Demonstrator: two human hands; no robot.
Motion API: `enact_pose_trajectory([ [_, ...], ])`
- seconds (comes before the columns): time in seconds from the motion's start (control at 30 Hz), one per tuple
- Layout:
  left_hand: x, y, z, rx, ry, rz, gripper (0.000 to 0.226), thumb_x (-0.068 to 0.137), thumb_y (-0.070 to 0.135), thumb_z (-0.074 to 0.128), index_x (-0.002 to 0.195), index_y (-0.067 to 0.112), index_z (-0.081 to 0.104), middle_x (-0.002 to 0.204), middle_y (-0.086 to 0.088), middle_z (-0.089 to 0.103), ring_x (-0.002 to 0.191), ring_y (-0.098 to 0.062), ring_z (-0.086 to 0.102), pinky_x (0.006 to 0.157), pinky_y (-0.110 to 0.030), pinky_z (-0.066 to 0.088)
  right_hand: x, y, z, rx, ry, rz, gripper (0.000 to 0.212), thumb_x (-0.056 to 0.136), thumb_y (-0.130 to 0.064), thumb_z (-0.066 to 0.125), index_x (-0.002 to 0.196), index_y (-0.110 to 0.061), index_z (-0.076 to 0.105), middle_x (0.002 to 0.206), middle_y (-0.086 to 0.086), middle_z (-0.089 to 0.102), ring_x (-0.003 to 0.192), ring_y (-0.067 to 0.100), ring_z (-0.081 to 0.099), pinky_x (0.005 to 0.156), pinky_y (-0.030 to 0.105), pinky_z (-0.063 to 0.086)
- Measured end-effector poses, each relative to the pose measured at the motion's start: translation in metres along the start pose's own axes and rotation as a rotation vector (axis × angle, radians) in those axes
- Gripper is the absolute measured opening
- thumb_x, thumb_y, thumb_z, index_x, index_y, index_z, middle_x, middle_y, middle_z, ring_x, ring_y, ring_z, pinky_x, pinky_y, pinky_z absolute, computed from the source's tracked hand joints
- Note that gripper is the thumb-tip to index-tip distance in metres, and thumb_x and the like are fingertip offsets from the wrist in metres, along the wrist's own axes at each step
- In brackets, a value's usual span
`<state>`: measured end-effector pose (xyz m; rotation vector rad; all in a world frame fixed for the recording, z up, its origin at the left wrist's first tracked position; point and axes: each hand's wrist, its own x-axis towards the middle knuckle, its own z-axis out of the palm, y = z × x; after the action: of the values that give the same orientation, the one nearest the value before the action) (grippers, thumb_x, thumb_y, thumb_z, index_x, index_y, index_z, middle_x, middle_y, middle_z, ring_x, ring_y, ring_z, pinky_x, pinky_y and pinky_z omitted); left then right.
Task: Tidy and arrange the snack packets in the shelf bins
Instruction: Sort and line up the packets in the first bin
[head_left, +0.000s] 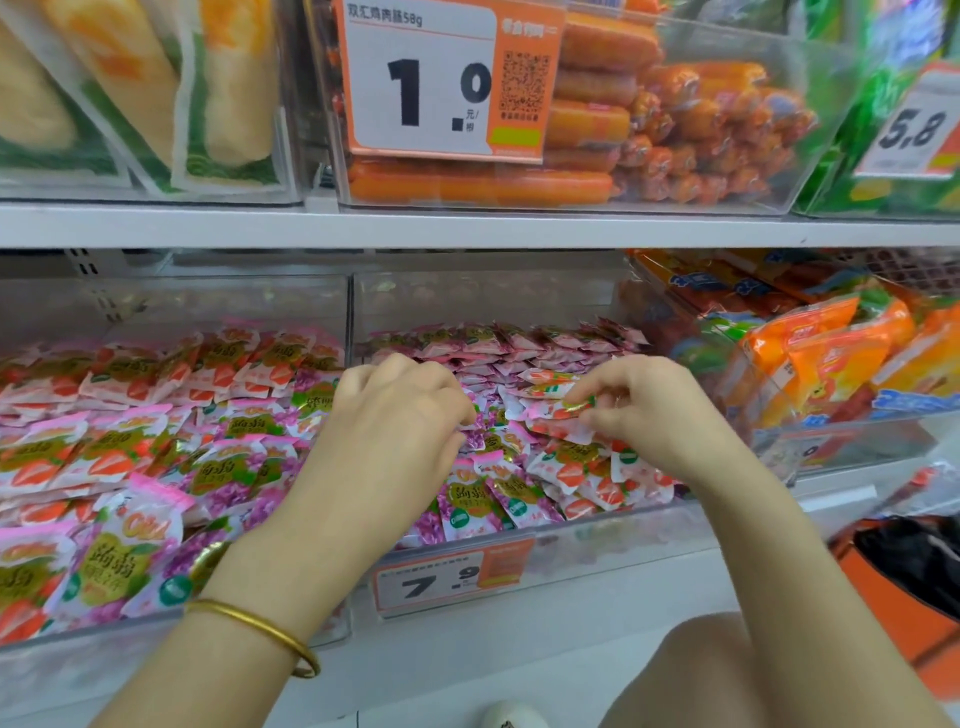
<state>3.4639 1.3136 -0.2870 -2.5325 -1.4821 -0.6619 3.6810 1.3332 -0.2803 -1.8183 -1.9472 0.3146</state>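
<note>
Many packets (104, 467), sausages (587, 124) above, price tag (421, 83)

Bare skin all the way here: the left forearm (311, 545) and the right forearm (779, 530) both run uncovered to the frame's bottom edge. There's the one piece of jewellery, a slim gold bangle (254, 631) on the left wrist, behind the left hand (400, 415). It's smooth, plain and round-edged, with a glint along its lower curve. The right hand (644, 410) and its wrist are bare. Bottom right, a bare knee (696, 670) pokes into view.
</note>
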Motion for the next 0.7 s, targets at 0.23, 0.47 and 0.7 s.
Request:
enact_pose_trajectory([
  [0.23, 0.005, 0.012, 0.005, -0.003, -0.012, 0.038, 0.014, 0.072, 0.011, 0.076, 0.083, 0.020, 0.072, 0.090, 0.005, 0.067, 0.089, -0.027, 0.059, 0.078, -0.043, 0.042, -0.004, -0.002, 0.013, -0.358, -0.375, -0.111, 0.067, 0.065, -0.056, 0.075, 0.125, -0.035, 0.056, 0.106, -0.003, 0.039, 0.110, 0.019, 0.040, 0.092, 0.037, 0.044],
  [0.47, 0.010, 0.017, 0.008, -0.127, -0.069, -0.042, 0.024, 0.094, 0.025, 0.048, 0.113, 0.028, 0.063, 0.119, 0.014, 0.054, 0.113, -0.013, 0.038, 0.095, -0.030, 0.026, -0.006, 0.013, 0.011, -0.032, -0.033, -0.223, 0.014, 0.080, -0.025, 0.067, 0.074, -0.015, 0.073, 0.073, 0.005, 0.059, 0.079, 0.018, 0.054, 0.072, 0.042, 0.048],
  [0.7, 0.015, 0.028, 0.005, -0.789, -0.130, -0.288, 0.034, 0.096, 0.027, 0.041, 0.129, 0.031, 0.048, 0.091, 0.009, 0.068, 0.075, -0.003, 0.063, 0.069, -0.021, 0.049, -0.015, 0.000, -0.003, 0.544, 0.231, -0.114, 0.022, 0.091, -0.010, 0.056, 0.077, -0.010, 0.073, 0.073, -0.011, 0.064, 0.062, 0.002, 0.057, 0.062, 0.021, 0.046],
])
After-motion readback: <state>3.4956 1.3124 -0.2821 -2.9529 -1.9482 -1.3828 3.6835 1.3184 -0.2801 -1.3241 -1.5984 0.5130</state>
